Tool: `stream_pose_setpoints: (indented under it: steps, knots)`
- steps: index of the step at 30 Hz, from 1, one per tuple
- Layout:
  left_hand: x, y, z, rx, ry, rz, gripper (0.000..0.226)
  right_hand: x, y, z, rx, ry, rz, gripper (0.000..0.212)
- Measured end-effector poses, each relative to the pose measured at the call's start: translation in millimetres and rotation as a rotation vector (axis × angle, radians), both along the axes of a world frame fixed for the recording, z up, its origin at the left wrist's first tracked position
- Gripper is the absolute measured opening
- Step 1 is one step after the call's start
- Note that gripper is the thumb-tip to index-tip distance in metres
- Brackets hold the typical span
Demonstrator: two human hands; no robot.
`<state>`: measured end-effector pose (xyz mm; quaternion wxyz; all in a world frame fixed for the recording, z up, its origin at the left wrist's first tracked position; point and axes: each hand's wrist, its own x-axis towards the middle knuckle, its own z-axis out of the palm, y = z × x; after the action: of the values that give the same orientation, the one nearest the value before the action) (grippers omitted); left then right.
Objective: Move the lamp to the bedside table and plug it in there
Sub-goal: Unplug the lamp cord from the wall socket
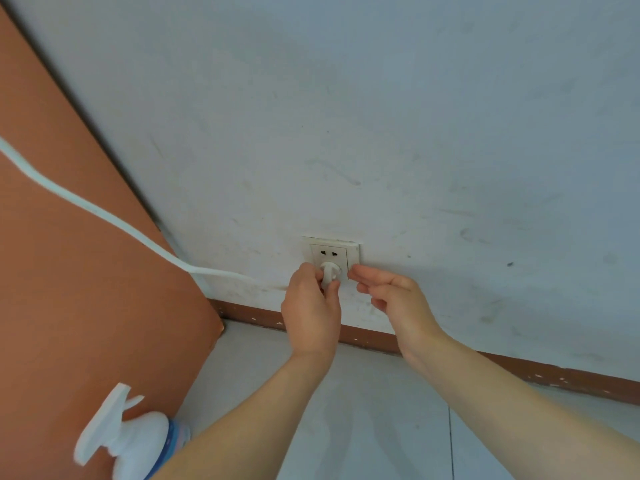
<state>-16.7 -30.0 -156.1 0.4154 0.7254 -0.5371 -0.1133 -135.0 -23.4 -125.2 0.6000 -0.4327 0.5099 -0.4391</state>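
Observation:
A cream wall socket (330, 252) sits low on the white wall. A white plug (330, 272) is against its lower holes, and my left hand (311, 313) pinches the plug between thumb and fingers. The plug's white cord (104, 213) runs from behind my left hand up and to the left, across the brown furniture panel (69, 271). My right hand (391, 292) hovers just right of the socket, fingers loosely apart, fingertips near the plate's edge, holding nothing. The lamp itself is out of view.
A white spray bottle (131, 441) with a trigger head stands at the bottom left beside the brown panel. A brown skirting board (519, 370) runs along the wall's foot above the pale tiled floor (363, 410).

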Motion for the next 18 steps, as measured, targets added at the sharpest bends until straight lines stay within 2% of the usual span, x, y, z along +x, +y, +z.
stream_pose_setpoints:
  steps: [5, 7, 14, 18]
  knots:
    - [4, 8, -1, -0.002, 0.024, 0.006, 0.017, -7, 0, 9, 0.196, -0.369, 0.006, 0.035]
    - [16, 26, -10, 0.009, -0.009, -0.044, 0.018, -7, 0, 8, 0.231, -0.439, -0.002, 0.037]
    - [46, 42, -9, -0.012, -0.018, -0.074, 0.015, 0, 4, 6, 0.195, -0.363, -0.011, 0.039]
    - [50, 38, -7, -0.032, 0.002, -0.064, 0.016, 7, 8, 5, 0.117, -0.146, -0.003, 0.043]
